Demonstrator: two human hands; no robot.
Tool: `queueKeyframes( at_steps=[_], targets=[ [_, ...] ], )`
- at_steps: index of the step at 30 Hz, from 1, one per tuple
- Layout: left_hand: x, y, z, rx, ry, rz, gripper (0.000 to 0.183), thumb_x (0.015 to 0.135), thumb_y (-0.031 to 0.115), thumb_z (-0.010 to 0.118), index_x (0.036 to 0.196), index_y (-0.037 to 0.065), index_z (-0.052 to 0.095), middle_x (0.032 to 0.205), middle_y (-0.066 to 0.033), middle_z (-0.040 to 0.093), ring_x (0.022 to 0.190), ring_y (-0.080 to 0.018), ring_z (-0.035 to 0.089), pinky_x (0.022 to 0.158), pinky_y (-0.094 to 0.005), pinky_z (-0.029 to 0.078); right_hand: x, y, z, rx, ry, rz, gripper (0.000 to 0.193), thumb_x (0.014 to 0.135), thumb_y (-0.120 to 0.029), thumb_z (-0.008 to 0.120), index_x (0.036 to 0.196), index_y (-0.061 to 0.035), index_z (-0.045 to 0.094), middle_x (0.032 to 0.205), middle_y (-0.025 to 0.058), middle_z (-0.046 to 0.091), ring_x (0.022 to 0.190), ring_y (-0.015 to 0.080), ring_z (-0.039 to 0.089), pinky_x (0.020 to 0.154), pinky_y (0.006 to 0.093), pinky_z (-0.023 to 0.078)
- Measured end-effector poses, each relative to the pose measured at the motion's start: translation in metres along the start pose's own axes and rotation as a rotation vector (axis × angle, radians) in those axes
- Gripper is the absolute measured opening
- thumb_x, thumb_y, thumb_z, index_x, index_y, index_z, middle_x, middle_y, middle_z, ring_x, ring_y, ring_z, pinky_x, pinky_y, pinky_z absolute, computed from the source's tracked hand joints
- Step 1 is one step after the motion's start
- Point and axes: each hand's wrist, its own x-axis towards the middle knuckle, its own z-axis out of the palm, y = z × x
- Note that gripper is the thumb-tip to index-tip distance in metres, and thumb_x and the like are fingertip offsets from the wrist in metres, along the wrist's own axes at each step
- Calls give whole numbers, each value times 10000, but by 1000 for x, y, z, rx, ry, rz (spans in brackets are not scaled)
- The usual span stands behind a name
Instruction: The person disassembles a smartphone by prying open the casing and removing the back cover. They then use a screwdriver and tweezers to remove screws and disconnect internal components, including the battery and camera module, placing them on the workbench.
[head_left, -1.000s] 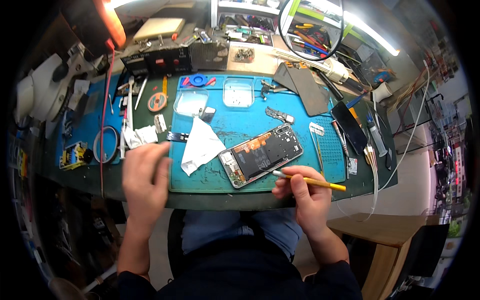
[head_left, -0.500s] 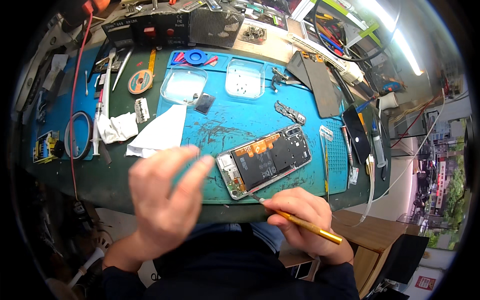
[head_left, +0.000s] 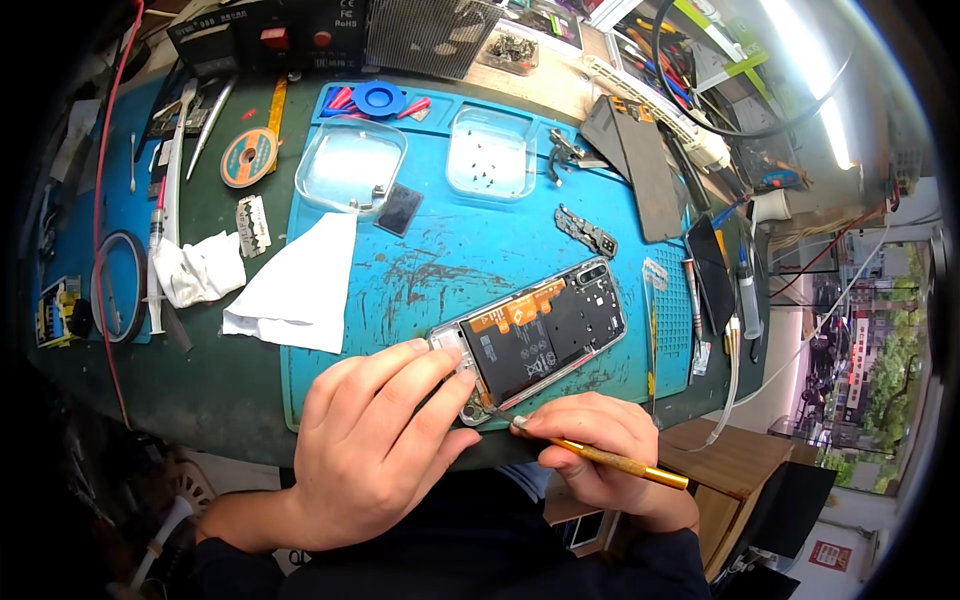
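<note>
An opened smartphone (head_left: 530, 345) lies slantwise on the blue work mat (head_left: 420, 270), its black battery and orange flex cable exposed. My left hand (head_left: 375, 435) has its fingers stretched out, their tips resting on the phone's lower left end and hiding part of it. In my right hand (head_left: 602, 440), thumb and fingers grip a craft knife (head_left: 625, 463) with a gold handle. The knife's tip meets the phone's near lower corner, beside a small board; whether it is under a part cannot be told.
Behind the phone stand two clear trays (head_left: 352, 165), one with tiny screws. A white cloth (head_left: 295, 290) and a dark mid-frame piece (head_left: 586, 232) lie around it. Tweezers (head_left: 652, 345), a razor blade (head_left: 654, 274) and a dark phone (head_left: 710, 275) sit on the right.
My left hand has come down and right from the air onto the phone's end. The knife stays at the phone's lower corner in my right hand. The whole view has shifted slightly.
</note>
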Motion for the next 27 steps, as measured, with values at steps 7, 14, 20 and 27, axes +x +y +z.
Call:
queueKeyframes(
  at_steps=[7, 14, 20, 27],
  targets=[
    [0, 0, 0, -5, 8, -3, 485, 820, 257, 868, 1232, 37, 736, 1308, -102, 714, 1191, -323, 668, 960, -448, 496, 4, -1, -5, 57, -34, 69, 236, 962, -160, 813, 1126, 1, 757, 980, 128, 773, 782, 271, 753, 655, 326, 581],
    [-2, -1, 2, 0, 23, -2, 484, 829, 258, 870, 1234, 28, 739, 1299, -105, 729, 1196, -319, 677, 973, -436, 517, 15, -8, -12, 31, -109, 87, 212, 927, -72, 823, 1122, -9, 769, 997, 130, 778, 806, 266, 767, 692, 333, 606],
    [-1, -1, 2, -15, 28, 14, 484, 821, 232, 881, 1225, 7, 737, 1288, -127, 739, 1198, -332, 692, 970, -433, 547, 12, -5, -10, 3, -77, 24, 226, 889, -35, 834, 1106, -6, 782, 981, 132, 783, 827, 268, 777, 707, 333, 612],
    [0, 0, 1, -28, 32, 13, 488, 814, 217, 889, 1225, 4, 735, 1294, -131, 740, 1206, -338, 692, 979, -433, 551, 8, -3, -6, 2, -46, 3, 237, 872, -16, 841, 1102, -5, 786, 978, 127, 788, 831, 259, 772, 704, 331, 603]
  ],
)
